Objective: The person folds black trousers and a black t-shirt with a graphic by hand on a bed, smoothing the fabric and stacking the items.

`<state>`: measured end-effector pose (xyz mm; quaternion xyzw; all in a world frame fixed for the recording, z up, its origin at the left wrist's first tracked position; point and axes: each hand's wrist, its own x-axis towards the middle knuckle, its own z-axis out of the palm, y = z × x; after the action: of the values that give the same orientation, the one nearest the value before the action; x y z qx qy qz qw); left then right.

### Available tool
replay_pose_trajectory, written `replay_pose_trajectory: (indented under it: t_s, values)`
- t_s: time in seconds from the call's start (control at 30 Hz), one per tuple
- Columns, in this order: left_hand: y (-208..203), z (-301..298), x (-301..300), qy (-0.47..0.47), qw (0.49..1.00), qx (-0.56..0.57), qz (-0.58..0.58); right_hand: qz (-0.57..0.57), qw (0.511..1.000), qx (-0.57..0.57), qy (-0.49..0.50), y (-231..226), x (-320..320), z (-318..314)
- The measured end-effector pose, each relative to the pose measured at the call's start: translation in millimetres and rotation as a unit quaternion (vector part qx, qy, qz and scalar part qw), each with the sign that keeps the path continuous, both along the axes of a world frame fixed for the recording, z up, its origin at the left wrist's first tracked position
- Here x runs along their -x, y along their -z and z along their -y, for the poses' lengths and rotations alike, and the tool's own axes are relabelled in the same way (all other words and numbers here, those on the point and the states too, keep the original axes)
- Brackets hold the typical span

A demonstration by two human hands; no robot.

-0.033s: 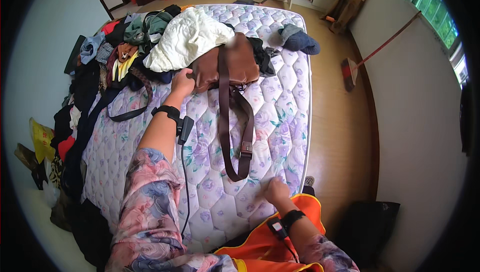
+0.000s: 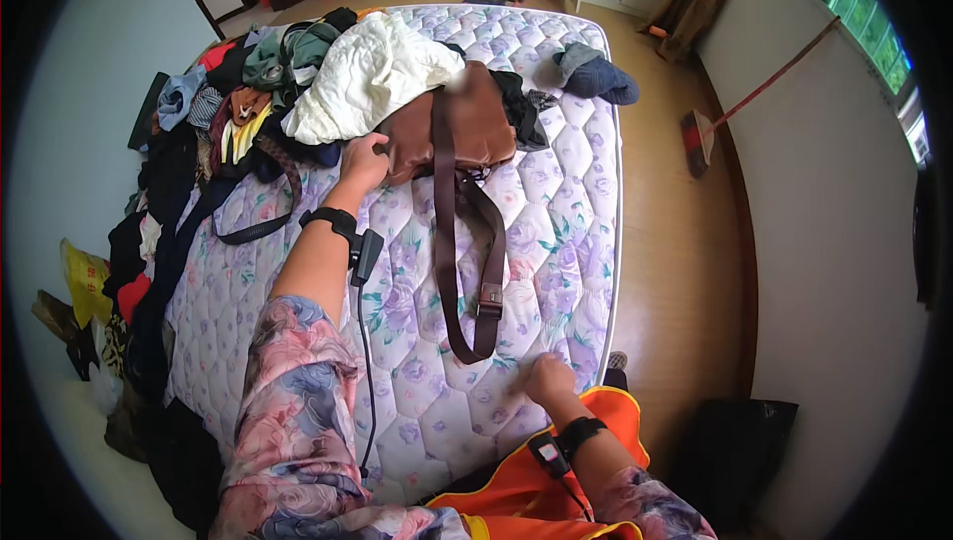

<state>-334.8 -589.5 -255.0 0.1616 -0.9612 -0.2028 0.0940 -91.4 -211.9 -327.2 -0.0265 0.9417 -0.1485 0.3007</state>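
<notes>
A brown leather shoulder bag (image 2: 409, 133) lies on the floral quilted mattress (image 2: 397, 381). Its long dark brown strap (image 2: 445, 232) loops over the bag and down toward me, with a buckle near the lower end. At the bag's left edge my left hand (image 2: 363, 163) is closed, gripping the side. My right hand (image 2: 549, 379) rests on the mattress near its right edge, curled into a fist with nothing visible in it. White cloth (image 2: 382, 73) is bunched against the bag's upper left. Black cloth (image 2: 524, 113) lies partly behind the bag's right side.
Heaped clothes (image 2: 238, 83) cover the mattress's left side, with a dark belt (image 2: 268, 232) beside them. A blue-grey cap (image 2: 596, 78) sits at the far right. Beyond the bed a broom (image 2: 698, 143) leans by the wall. Near me at right is a black bag (image 2: 735, 451).
</notes>
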Motion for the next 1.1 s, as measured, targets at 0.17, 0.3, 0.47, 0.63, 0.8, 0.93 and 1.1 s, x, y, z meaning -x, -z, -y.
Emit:
replay_pose_trajectory:
  t_s: [0.17,0.3,0.47,0.63,0.8,0.93,1.1]
  values:
    - [-11,-38,30,-0.097,0.991,0.061,0.062,0.042,0.999,-0.018,-0.015,25,4,2]
    - [25,-35,48,-0.25,0.864,-0.417,0.134,0.083,0.996,0.001,0.016,8,11,6]
    - [54,-6,54,-0.214,0.744,-0.627,0.083,0.069,0.997,0.017,0.025,15,8,7]
    - [35,-28,75,-0.184,0.639,-0.745,-0.044,0.066,0.997,0.027,0.035,8,13,6]
    - [12,-20,139,-0.04,0.468,-0.869,-0.155,0.066,0.997,0.009,0.041,12,12,7]
    - [0,-66,177,0.192,0.366,-0.898,-0.151,0.069,0.997,-0.022,0.033,23,7,10]
    - [44,-164,139,0.23,0.904,-0.337,0.125,0.091,0.994,-0.03,0.044,10,14,13]
